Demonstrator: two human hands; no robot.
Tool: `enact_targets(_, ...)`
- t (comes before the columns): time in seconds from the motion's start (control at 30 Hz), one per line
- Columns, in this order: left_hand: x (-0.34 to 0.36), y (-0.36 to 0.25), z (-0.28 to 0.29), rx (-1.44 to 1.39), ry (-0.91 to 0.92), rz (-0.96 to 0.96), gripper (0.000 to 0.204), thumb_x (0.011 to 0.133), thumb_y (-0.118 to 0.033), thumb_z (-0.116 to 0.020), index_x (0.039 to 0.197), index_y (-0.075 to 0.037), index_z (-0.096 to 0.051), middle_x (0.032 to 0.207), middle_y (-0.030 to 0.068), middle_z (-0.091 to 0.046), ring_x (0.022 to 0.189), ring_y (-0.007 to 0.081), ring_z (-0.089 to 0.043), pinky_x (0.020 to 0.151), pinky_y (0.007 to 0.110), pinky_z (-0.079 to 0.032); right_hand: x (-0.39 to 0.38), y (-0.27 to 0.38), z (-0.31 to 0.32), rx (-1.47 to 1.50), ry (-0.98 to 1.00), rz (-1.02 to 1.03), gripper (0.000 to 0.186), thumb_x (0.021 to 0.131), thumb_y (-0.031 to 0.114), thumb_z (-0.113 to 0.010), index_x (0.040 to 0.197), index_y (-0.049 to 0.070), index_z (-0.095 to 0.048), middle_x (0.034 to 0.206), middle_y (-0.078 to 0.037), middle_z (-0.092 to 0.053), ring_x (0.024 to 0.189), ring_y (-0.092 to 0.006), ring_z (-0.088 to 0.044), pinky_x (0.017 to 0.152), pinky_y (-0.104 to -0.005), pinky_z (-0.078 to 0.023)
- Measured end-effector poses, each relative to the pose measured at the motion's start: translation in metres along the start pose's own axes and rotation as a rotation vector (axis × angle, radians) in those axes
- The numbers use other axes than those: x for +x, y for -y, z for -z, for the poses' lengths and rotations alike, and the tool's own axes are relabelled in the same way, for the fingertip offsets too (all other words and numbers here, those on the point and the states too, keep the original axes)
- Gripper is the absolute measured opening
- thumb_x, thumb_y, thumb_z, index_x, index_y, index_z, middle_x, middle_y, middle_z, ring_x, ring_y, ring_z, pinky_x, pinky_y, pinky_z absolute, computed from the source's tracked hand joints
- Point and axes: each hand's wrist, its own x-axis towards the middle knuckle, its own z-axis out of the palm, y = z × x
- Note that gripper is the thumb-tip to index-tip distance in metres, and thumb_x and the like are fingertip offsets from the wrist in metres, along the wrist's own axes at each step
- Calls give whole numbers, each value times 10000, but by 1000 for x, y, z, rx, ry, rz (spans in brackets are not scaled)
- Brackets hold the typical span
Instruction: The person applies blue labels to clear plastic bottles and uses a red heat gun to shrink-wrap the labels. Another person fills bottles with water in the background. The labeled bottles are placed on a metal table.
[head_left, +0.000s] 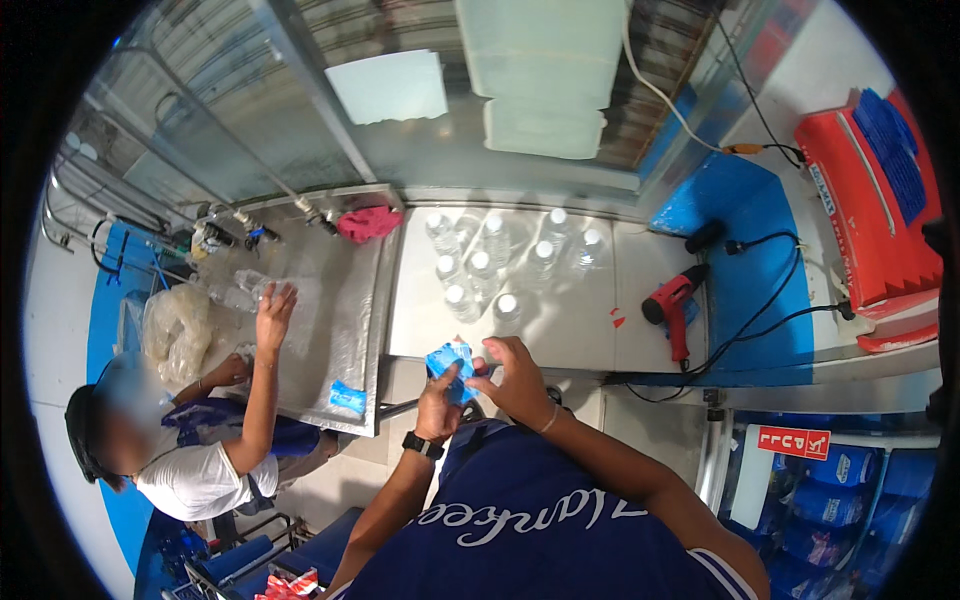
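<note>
Low in front of me, near the white counter's edge, my left hand (438, 400), a dark watch at its wrist, grips a light-blue plastic packet (448, 358). My right hand (515, 380) is at the packet's right side, fingers bent against it. Just beyond stand several clear plastic bottles with white caps (480, 262) on the white counter (610, 345). A red and black heat gun (668, 312) lies to their right, beside a black cord (760, 292).
A person (190, 470) at left reaches over a steel sink (378, 340) with taps, bottles, a bag (175, 335), pink cloth (368, 223) and blue packet (347, 397). At right are a red sack (860, 230) and a cabinet (748, 500); a glass panel (395, 160) stands behind.
</note>
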Motion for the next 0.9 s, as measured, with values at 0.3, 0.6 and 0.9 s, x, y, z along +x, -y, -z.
enact_targets(0.3,26,88,-68,288,-122,-43,168,957,-101,-752,1115,-71,-703,1042,22,-745,922,131,-694,816,313,-557,-45,-75,68,587,121,-405,339,872,168,-860,1107,12,-673,874,-12,-687,785,-88,-629,743,-268,-549)
enact_targets(0.6,48,98,-101,641,-77,-124,211,875,-142,-863,1022,-33,-758,957,14,-763,840,75,-662,759,285,-538,-42,-109,111,784,192,-750,226,1000,241,-730,1082,33,-697,936,5,-679,818,-65,-597,749,-244,-508)
enact_targets(0.9,55,135,-44,751,-405,-190,394,863,-257,-883,1126,-5,-732,876,30,-737,786,136,-678,723,307,-560,17,-144,165,298,-173,-340,167,1013,198,-687,1075,43,-683,975,-69,-731,865,-162,-683,769,-293,-529)
